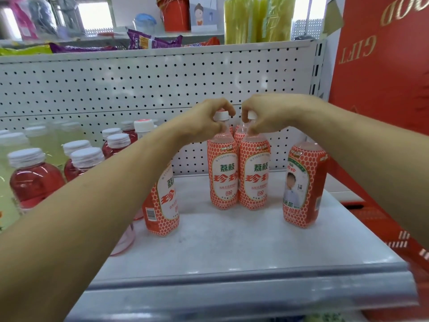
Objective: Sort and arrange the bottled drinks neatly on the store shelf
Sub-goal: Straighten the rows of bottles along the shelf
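Left forearm (92, 217) crosses the shelf (232, 240) front edge, nearest the lens.

Hands:
- Left hand (209, 117): fingers curled round the neck of bottle A (222, 173), just under its white cap.
- Right hand (262, 115): fingers pinch the cap and neck of bottle B (254, 173).
- Both hands are closed on bottles, neither free.

Positions:
- A and B stand upright mid-shelf, sides touching, labels facing front, near the back panel (139, 84).
- One more neck shows just behind them, mostly hidden.
- Bottle C (304, 184) stands apart near the right edge, its portrait side facing out.
- Bottle D (162, 201) sits left of A, partly hidden by the forearm, with its label turned off-front.
- Red drinks (34, 180) fill the left end.

Step in hand (judgement): squaring A and B into a row. To do it well:
- Keep the bases flat on the shelf and slide rather than lift.
- Twist at the neck until the labels match.
- Push gently, since a top-held grip tips a tall bottle easily.
- Watch the forearm against D.

C and D look not yet aligned.
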Motion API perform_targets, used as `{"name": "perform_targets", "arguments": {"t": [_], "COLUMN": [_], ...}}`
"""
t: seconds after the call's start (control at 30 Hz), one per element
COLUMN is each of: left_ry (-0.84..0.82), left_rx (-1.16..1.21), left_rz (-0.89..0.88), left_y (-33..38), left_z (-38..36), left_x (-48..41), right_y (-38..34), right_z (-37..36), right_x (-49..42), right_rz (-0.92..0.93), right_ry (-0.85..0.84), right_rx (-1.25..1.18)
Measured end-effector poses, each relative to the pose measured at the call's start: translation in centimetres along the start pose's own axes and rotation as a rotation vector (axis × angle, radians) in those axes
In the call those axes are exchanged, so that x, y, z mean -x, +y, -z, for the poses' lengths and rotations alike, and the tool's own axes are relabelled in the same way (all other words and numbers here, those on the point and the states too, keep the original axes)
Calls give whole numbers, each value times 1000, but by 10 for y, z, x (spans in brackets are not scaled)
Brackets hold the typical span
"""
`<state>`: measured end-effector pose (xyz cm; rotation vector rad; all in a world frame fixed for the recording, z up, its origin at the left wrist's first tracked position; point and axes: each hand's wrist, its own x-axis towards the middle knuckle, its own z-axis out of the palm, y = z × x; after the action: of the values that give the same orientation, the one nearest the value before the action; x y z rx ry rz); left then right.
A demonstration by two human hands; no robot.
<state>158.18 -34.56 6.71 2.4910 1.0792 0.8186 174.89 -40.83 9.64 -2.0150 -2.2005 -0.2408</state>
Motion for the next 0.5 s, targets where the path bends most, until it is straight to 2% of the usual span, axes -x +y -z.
{"name": "perform_targets", "arguments": {"t": [0.13,0.27,0.37,0.5], "left_ry": [-23,36,228,611], "left_rx": [39,-67,-262,-465], "left_rz": [29,17,-82,-151], "left_y": [5,18,19,-8], "left_z": [1,-6,-11,-14], "left_x": [6,23,58,104], "right_y": [-2,-7,0,21], "right_z": [-4,-5,-19,-62], "right_x": [10,32,59,92], "right_rz": [0,-7,-16,-78], "right_ry": [57,305,531,942], "right_rx": [-49,-85,-209,-353]}}
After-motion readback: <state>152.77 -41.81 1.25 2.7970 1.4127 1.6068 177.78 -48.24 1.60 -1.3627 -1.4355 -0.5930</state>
